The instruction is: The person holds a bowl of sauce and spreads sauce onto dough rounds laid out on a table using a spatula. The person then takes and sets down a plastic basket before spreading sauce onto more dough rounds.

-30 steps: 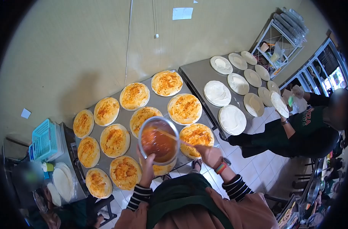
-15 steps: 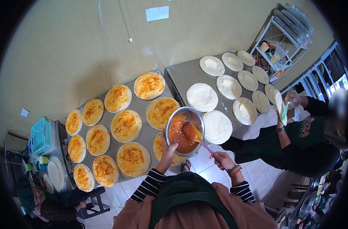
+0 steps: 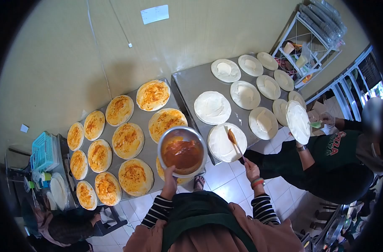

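Note:
My left hand [image 3: 170,178] grips the lower rim of a metal bowl [image 3: 205,148] holding orange-red sauce [image 3: 183,154]. In my right hand [image 3: 252,169] is the handle of a spatula [image 3: 238,147], its fingers wrapped round it. The spatula's sauce-coated head is over a round base covered in white cream [image 3: 222,145], at the near left corner of the right table. The bowl hangs over the right edge of the left table, partly hiding a sauced round [image 3: 161,169] beneath.
Several sauced rounds [image 3: 128,140] lie on the left table [image 3: 147,150]. White-topped rounds [image 3: 245,95] stand on the right table [image 3: 191,82]. A co-worker [image 3: 326,155] at right holds a round and a green spatula. Another person [image 3: 69,227] is at lower left.
The view has shifted toward the right table. My right hand has drawn the spatula out of the bowl and over the white round. The co-worker's round has tilted to face up more.

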`<act>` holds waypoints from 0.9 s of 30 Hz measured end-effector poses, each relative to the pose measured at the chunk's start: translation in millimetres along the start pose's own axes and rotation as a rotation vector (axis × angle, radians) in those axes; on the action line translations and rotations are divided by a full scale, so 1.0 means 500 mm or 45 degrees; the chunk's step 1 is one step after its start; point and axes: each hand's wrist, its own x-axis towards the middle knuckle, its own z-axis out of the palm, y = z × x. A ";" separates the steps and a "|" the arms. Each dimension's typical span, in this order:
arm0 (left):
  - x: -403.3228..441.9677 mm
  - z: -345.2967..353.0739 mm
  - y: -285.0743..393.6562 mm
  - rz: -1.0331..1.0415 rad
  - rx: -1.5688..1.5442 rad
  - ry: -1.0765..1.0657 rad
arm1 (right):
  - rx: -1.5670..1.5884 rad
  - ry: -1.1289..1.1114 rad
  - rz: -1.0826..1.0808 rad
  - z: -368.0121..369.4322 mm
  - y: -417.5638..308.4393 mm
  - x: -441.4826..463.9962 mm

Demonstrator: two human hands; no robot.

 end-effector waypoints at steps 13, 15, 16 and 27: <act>-0.095 -0.021 0.130 0.085 -0.059 0.172 | -0.442 -0.227 0.520 0.027 -0.128 0.054; -0.091 -0.013 0.148 0.112 -0.064 0.161 | -0.494 -0.394 0.399 0.069 -0.140 0.022; -0.098 -0.008 0.156 0.115 -0.071 0.137 | -0.435 -0.405 0.416 0.076 -0.155 -0.007; -0.102 -0.013 0.170 0.131 -0.058 0.061 | -0.551 -0.504 0.537 0.079 -0.173 0.081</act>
